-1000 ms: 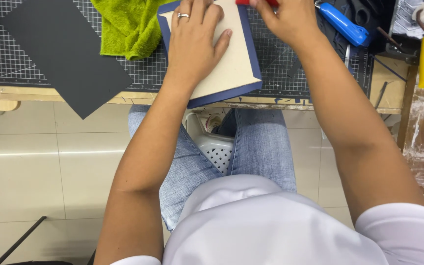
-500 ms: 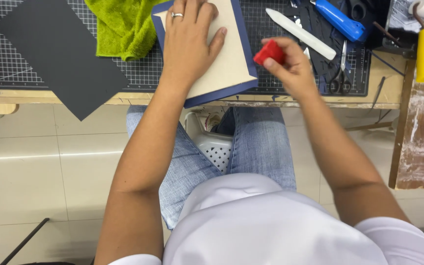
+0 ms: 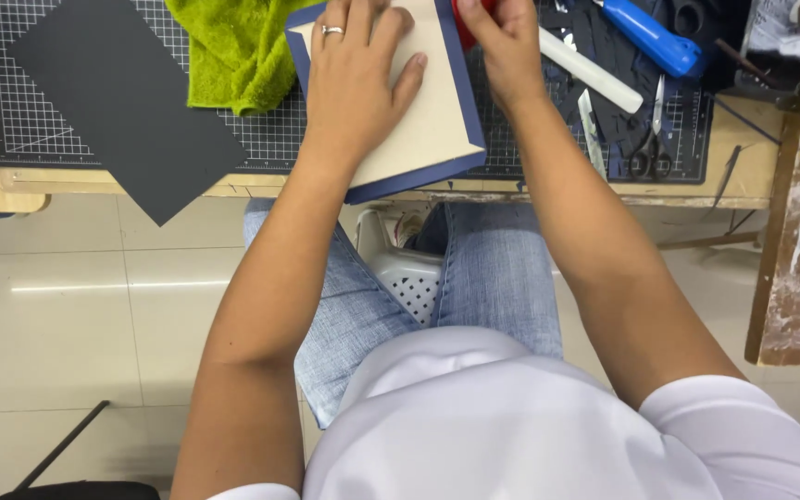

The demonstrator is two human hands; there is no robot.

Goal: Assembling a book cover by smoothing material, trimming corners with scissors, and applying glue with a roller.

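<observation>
The left hand (image 3: 356, 88) lies flat and open, fingers spread, pressing on the cream board (image 3: 423, 120) that sits on a dark blue cover sheet (image 3: 469, 139) whose border shows around the board's edges. Board and sheet rest on the gridded cutting mat (image 3: 270, 139) at the near edge of the work surface (image 3: 530, 190), their lower corner jutting over that edge toward the person's lap. The right hand (image 3: 504, 42) is closed around a small red tool (image 3: 462, 23), mostly hidden by the fingers, held against the board's right-hand blue border near the top of the view. The board's long axis runs away from the person, slightly tilted, so that border lies directly under the right hand. A green cloth (image 3: 233, 51) and a black sheet (image 3: 113, 102) lie left; a white bone folder (image 3: 594, 74), scissors (image 3: 648, 148) and blue-handled knife (image 3: 645, 35) lie right.
</observation>
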